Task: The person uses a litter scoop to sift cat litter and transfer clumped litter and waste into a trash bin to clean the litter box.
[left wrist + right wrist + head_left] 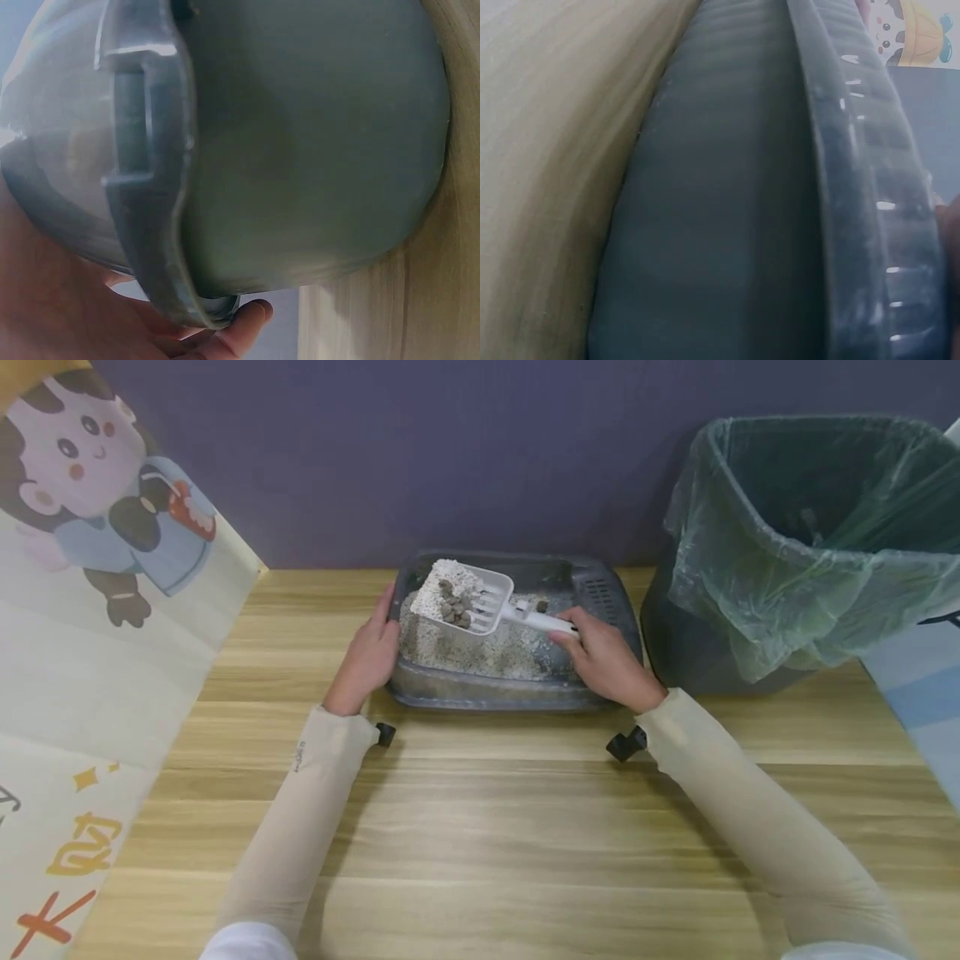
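A grey litter box [517, 697] sits on the wooden table, with pale grainy litter [465, 652] spread mostly over its left and middle. My right hand [606, 658] grips the handle of a white slotted litter scoop [491, 589], held over the box with its head to the left. Pale litter and several grey-brown clumps [455, 608] lie in the scoop. At the box's left end, my left hand [372, 652] holds the rim. The left wrist view shows its fingers [247, 319] bent round the rim's edge. Only the box's side [705, 210] and a sliver of hand fill the right wrist view.
A tall dark bin [697, 643] lined with a translucent green bag [712, 560] stands right beside the box. Behind the box rises a purple wall [450, 460]. A panel with a cartoon figure [97, 485] borders the wooden table [510, 827] on the left.
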Motion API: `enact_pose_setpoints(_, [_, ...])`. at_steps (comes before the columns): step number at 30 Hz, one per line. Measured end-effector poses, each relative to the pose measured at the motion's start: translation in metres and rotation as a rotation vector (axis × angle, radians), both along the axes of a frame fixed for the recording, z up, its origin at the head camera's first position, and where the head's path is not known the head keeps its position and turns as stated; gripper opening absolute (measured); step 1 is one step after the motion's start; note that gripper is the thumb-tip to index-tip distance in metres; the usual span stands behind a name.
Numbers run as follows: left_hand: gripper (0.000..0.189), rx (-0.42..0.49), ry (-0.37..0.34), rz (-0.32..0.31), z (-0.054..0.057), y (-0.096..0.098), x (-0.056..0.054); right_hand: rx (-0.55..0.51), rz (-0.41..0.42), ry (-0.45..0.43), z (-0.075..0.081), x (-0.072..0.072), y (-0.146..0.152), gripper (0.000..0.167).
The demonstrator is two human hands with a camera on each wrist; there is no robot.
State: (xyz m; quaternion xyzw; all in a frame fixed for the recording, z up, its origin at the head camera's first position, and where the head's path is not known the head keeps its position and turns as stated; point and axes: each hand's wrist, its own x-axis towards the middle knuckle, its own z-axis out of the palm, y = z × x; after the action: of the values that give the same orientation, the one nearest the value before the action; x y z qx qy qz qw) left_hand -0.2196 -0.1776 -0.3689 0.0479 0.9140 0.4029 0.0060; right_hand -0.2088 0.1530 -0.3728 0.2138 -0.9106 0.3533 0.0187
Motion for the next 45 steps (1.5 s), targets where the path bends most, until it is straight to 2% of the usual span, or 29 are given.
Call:
enact_pose_setpoints(10, [0.055,-0.009,0.009,0.005,0.0011,-0.0004,0.0007,-0.079,0.009,0.106,-0.0005,0.0018,0.002,0.035])
enact_pose_setpoints(27, [0.055,-0.006,0.017,-0.004,0.0007,0.0003,0.0004,-0.103,0.008,0.139,-0.0041,0.0005,0.0077,0.035])
enact_pose_setpoints(33, [0.055,-0.006,0.015,-0.001,-0.0001,-0.0004,-0.0008,-0.118,-0.012,0.162,-0.004,0.0,0.0067,0.033])
enact_pose_setpoints(45, [0.054,0.001,0.007,-0.001,-0.0003,-0.0005,0.001,-0.16,-0.11,0.284,-0.0081,0.0003,0.0036,0.026])
